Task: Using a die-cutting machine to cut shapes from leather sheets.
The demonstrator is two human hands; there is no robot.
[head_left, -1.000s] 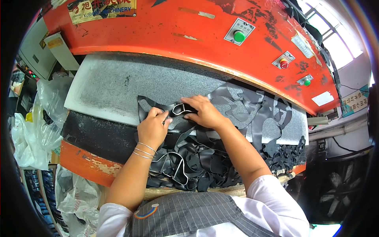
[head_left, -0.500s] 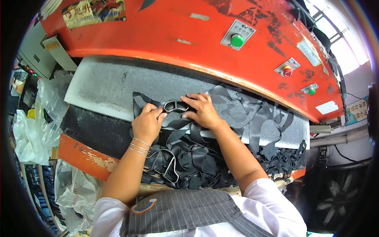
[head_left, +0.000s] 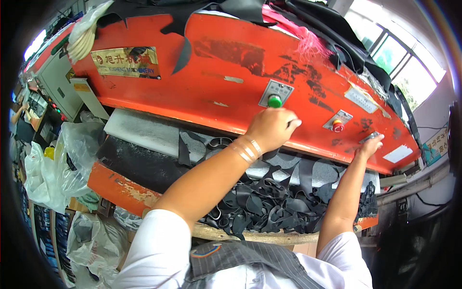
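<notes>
Workshop, fisheye head view: red machine (head_left: 192,91) across the top, window (head_left: 399,55) upper right, plastic bags (head_left: 77,149) at left, pale board (head_left: 139,127) under the machine's lower edge, black scraps (head_left: 255,202) heaped in front. Big change: both hands were down at the small metal ring (head_left: 221,142) half a second ago, now both are up at the machine's front and the ring is let go. Left hand (head_left: 272,127) is a curled fist, right at or just below the green button (head_left: 275,100); nothing seen in it, inside of the palm hidden, can't confirm contact. Right hand (head_left: 369,146) is over the small button plate (head_left: 369,137) farther right, covering its button; fingers partly hidden, can't tell how far open, no held thing visible. Red button (head_left: 338,126) sits between the hands, untouched. Metal ring lies on black material on the pale board, behind the left forearm, near the machine's edge, no hand on it. Meaning, as a judgement: handwork at the ring has given way to work at the buttons.
</notes>
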